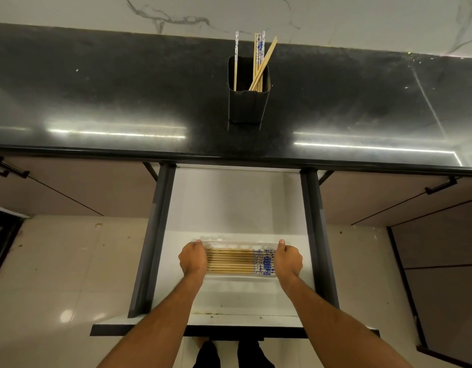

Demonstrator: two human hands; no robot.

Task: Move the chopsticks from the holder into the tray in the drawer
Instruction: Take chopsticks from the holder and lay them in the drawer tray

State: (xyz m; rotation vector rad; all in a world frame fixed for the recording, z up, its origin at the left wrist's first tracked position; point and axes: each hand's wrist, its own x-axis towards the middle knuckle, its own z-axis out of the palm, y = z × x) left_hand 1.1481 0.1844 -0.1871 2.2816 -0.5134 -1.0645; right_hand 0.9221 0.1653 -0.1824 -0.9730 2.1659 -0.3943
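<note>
- Head view: I see the drawer (237, 203) pulled fully out under the black countertop (123, 102), its white floor bare behind the clear tray (240, 245).
- The tray lies crosswise near the drawer's front, with a row of chopsticks (230, 261) lying flat in it, their blue-patterned ends to the right.
- My left hand (192, 258) is curled closed around the tray's left end, thumb on the far rim.
- My right hand (287, 258) is curled closed around the tray's right end in the same way.
- The black holder (248, 106) stands upright on the countertop, well apart from the tray, with several chopsticks standing inside it, one alone at the left and the others leaning at the right.
</note>
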